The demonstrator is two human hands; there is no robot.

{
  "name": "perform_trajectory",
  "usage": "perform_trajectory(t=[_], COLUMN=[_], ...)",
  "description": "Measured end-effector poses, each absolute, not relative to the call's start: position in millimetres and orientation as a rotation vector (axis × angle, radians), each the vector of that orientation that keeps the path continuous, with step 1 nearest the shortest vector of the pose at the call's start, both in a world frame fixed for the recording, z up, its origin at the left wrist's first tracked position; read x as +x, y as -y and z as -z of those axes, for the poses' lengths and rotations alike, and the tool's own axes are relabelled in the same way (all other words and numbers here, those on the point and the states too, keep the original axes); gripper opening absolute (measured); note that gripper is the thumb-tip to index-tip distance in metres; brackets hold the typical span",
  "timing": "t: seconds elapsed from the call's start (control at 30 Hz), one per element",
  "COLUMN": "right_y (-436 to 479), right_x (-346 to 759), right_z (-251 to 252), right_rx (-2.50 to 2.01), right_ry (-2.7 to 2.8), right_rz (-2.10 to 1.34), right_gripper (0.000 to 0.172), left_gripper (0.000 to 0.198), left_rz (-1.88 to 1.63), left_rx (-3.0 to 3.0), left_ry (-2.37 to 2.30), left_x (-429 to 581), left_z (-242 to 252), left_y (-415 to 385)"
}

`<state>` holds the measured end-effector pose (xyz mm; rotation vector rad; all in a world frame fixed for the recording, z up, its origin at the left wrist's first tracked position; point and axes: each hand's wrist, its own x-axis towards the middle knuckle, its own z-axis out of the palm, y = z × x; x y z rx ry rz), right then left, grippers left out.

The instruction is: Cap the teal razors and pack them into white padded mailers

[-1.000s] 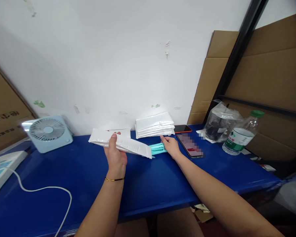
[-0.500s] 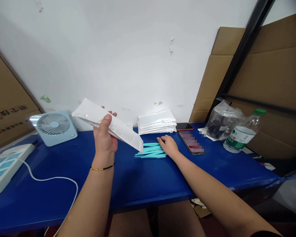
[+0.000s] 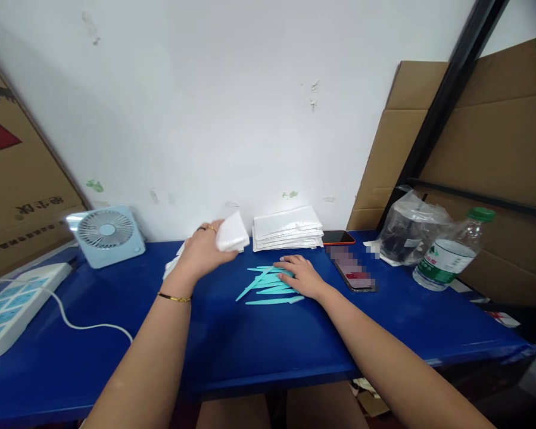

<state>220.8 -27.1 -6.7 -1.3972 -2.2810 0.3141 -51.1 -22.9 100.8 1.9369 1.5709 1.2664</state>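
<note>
My left hand [image 3: 203, 250], turned back upward, is closed around a white plastic pouch [image 3: 233, 231]. One end of the pouch sticks out past the thumb, and white also shows on the wrist side; the rest is hidden under my palm. On the blue table lies a loose pile of slim turquoise sticks [image 3: 274, 291] that look like eyebrow razors. My right hand [image 3: 302, 275] rests on the right part of this pile, fingers stretched out and touching the sticks. Behind the pile, against the wall, is a stack of flat white pouches [image 3: 288, 229].
Right of my right hand lie a phone [image 3: 351, 268] and an orange-edged phone [image 3: 338, 238]. Farther right stand a clear bag with a dark cup [image 3: 408, 232] and a green-capped bottle [image 3: 451, 253]. At left are a small fan [image 3: 108, 236] and a power strip [image 3: 22, 310] with a white cable.
My left hand has lowered the pouch toward the table and rolled over from thumb-up to back-up. My right hand's fingers have spread over the turquoise sticks, which now lie more scattered.
</note>
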Motion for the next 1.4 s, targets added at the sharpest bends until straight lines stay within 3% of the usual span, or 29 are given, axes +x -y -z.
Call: perform_trajectory(t=[0.1,0.17,0.23,0.4,0.53,0.77,0.87,0.93,1.03,1.4], right_y=[28,28,27,8,-11,-13,-11,-10,-9,-17], right_x=[221,221,225,247,264,270,270,269,263,257], right_z=[6,5,4,-5,-10,0,3,4,5,15], right_rx=[-1.350,-1.286,-1.198,-1.262,-1.481,-1.388,-1.322,-1.273,-1.216,-1.170], right_ry=[2.370,2.393,2.388,2.126,2.166,2.285,2.231,2.153,2.072,1.957], right_rz=[-0.344,-0.373,-0.423,-0.412,-0.479,-0.666,-0.807,-0.873,-0.840,-0.798], right_gripper=[0.039,0.039,0.037,0.032,0.019,0.018,0.022,0.022,0.023,0.029], left_gripper=[0.086,0.108,0.110,0.048,0.038,0.037,0.040,0.032,0.023,0.028], left_rz=[-0.402,-0.116,-0.215,-0.484,-0.357,-0.331,-0.445,-0.494,-0.484,-0.444], left_rx=[2.219,2.263,2.367,2.637,2.688,2.573,2.503,2.506,2.551,2.371], left_ry=[-1.980,-2.022,-1.937,-1.332,-1.342,-1.056,-1.154,-1.214,-1.202,-1.262], left_x=[-66,-68,-59,-6,23,22,23,24,25,14], left_z=[-61,-42,-33,-29,-21,-19,-19,-18,-16,-4], left_y=[6,3,5,16,11,15,13,9,3,-14])
